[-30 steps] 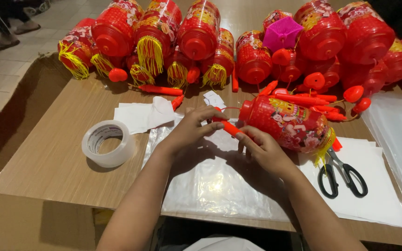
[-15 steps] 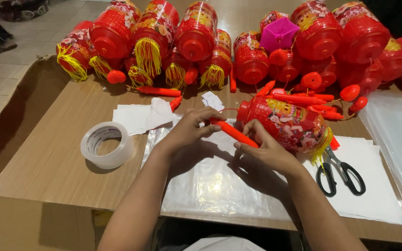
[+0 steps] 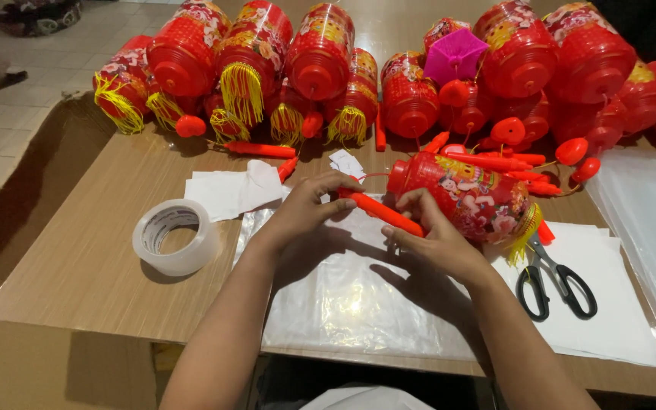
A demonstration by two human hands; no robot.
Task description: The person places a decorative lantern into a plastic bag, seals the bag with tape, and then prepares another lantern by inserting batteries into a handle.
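- The left hand (image 3: 309, 209) pinches the left end of an orange stick (image 3: 383, 212), fingers closed round it
- The right hand (image 3: 438, 239) is closed on the same stick at its right end, thumb and fingers curled over it
- The stick slants from far left to near right between the two hands, just near of the lantern (image 3: 465, 199)
- That lantern lies on its side, touching the right hand's fingers, its yellow tassel (image 3: 524, 234) at the right end
- Under the hands lies a clear plastic sheet (image 3: 351, 304) on the table (image 3: 77, 266)
- Scissors (image 3: 552, 282) with black handles rest on white paper (image 3: 609, 326), right of the right forearm
- A tape roll (image 3: 175, 237) sits left of the left forearm, well apart from it
- A few white paper sheets (image 3: 233, 190) lie just far of the tape
- More red lanterns (image 3: 320, 53) with yellow tassels are heaped along the far edge
- A pink lantern (image 3: 455, 55) sits among them, far of the held one
- Loose orange sticks (image 3: 260, 149) lie near the heap
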